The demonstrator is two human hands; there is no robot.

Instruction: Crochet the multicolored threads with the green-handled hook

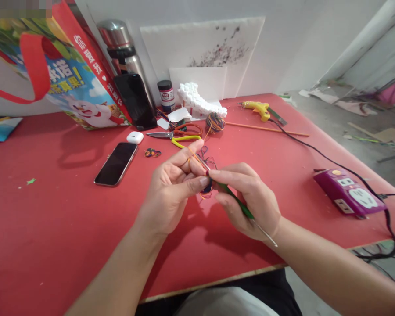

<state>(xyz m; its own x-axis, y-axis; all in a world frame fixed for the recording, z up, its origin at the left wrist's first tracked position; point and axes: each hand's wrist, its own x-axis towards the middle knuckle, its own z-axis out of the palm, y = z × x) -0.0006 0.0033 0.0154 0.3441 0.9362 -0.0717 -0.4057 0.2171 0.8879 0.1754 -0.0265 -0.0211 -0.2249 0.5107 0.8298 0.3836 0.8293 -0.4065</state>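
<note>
My left hand (171, 188) pinches a small dark crochet piece (206, 188) between thumb and fingers. An orange strand of yarn runs over its raised index finger towards a multicoloured yarn ball (215, 123) behind. In my right hand (250, 197) is a crochet hook (237, 202) with a green grip, its metal tip meeting the piece at the left fingertips. The hook's other metal end sticks out below the right palm. Fingers hide most of the piece. Scissors (176, 135) with red and yellow handles lie just beyond my hands.
A phone (116, 164), a white earbud case (134, 138) and a small yarn piece (152, 152) lie to the left. Behind stand a bag (85, 92), a second phone (136, 101) and a flask (128, 57). On the right are a yellow glue gun (258, 109), its cable and a purple box (349, 193).
</note>
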